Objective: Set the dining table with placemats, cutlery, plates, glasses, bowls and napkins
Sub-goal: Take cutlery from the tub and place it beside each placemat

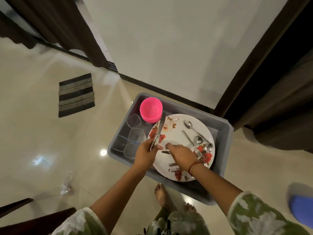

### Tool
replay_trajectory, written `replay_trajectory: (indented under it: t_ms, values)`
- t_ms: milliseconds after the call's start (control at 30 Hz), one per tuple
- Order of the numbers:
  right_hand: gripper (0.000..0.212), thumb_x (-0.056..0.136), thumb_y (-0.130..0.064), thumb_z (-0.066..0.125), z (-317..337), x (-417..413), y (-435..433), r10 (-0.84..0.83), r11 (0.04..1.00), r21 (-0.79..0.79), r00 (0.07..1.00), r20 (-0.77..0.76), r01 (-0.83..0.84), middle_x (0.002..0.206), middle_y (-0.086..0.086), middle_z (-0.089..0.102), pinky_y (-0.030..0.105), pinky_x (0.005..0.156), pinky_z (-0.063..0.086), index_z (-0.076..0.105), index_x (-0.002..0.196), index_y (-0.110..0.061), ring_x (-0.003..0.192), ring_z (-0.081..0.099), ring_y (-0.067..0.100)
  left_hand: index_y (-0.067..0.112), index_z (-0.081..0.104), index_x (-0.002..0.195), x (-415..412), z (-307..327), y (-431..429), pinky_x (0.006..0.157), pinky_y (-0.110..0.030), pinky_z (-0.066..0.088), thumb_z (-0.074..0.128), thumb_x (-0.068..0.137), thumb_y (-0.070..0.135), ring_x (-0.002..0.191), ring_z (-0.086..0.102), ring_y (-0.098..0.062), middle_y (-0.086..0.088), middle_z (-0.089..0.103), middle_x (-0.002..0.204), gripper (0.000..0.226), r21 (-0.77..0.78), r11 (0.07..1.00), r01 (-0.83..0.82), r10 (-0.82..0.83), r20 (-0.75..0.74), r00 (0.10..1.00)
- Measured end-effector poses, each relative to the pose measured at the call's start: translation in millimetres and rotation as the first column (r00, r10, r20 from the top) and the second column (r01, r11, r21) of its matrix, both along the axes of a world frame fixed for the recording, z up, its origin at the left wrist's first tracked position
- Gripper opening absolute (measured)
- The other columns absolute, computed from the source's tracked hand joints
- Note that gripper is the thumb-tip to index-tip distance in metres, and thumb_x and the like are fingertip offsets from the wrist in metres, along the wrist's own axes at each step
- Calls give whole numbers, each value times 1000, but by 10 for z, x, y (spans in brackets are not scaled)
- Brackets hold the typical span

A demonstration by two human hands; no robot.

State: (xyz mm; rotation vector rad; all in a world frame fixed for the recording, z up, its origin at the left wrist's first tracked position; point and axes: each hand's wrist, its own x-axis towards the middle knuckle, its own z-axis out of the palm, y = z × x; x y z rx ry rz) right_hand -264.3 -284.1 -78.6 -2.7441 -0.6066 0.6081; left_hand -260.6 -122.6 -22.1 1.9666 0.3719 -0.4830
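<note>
A grey plastic tub stands on the floor by the wall. Inside lies a white flowered plate with spoons and forks scattered on it. A pink bowl sits at the tub's far corner, and several clear square glasses fill its left side. My left hand grips steel knives that point up and away over the plate. My right hand reaches down onto the plate, fingers on another knife.
A striped mat lies on the glossy tiled floor to the left. Dark curtains hang on both sides. My bare feet stand just before the tub. A dark wooden furniture edge is at the bottom left, a blue object at the right.
</note>
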Motion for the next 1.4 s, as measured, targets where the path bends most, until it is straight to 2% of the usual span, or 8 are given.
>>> replay_trajectory:
  t_ms: [200,400,633,933,1033,1100,1200,1400]
  values:
    - [41,94,-5,45,124,-91,-173,-324,894,363,939,119,262,120,11,57,36,87,48,48,134,-14,102,60,30,17,64,87,-261,353,32,88,-42,49,58,90,10,92,60,-29,-15,65,96,9,-65,984,-164,165,15,986]
    - [9,100,-20,44,908,-393,-316,-778,178,819,587,-223,546,93,1,63,33,79,56,52,103,-20,84,65,14,8,57,77,-743,805,68,40,-13,39,47,93,7,40,48,-1,-4,56,63,18,-180,943,-279,281,-14,960]
    - [16,103,-16,35,1741,-622,28,-448,-459,646,469,-761,610,76,5,64,21,57,55,48,93,-17,60,66,10,7,55,74,-1354,1158,342,38,-17,26,54,91,17,37,35,-5,0,44,50,20,-310,852,-422,475,117,872]
    - [15,100,-13,39,2109,-878,1761,-82,142,551,564,-821,823,68,9,60,15,36,40,50,95,-3,38,47,4,13,64,66,-2311,1492,1474,39,-14,28,57,94,23,39,39,-3,6,57,50,30,-336,611,-717,791,229,567]
    - [14,99,-8,39,2240,-1086,2481,62,246,554,557,-828,795,74,15,59,16,39,45,45,87,-8,39,51,6,12,69,71,-2694,1491,1898,50,-12,37,65,84,29,54,53,-3,5,73,79,22,-399,488,-776,872,176,458]
    - [14,98,-6,37,2319,-1254,3015,151,318,536,516,-843,782,72,16,59,17,42,47,43,85,-9,43,52,10,10,69,88,-2941,1481,2182,60,-18,39,67,81,32,71,59,-10,1,72,104,23,-458,399,-794,915,142,377]
    - [11,98,-6,37,2362,-1449,3789,221,427,463,407,-886,777,73,16,60,18,43,49,43,89,-7,45,55,10,17,66,113,-3232,1510,2602,50,-18,37,58,90,23,55,46,-8,6,65,76,25,-581,193,-791,979,58,196]
    - [22,97,-12,42,2315,-1865,5113,218,604,248,142,-966,758,59,12,63,16,40,48,48,76,-5,39,57,8,12,67,96,-3651,1541,3317,37,-14,30,57,89,19,44,45,-5,-6,57,70,14,-636,-167,-753,984,-59,-168]
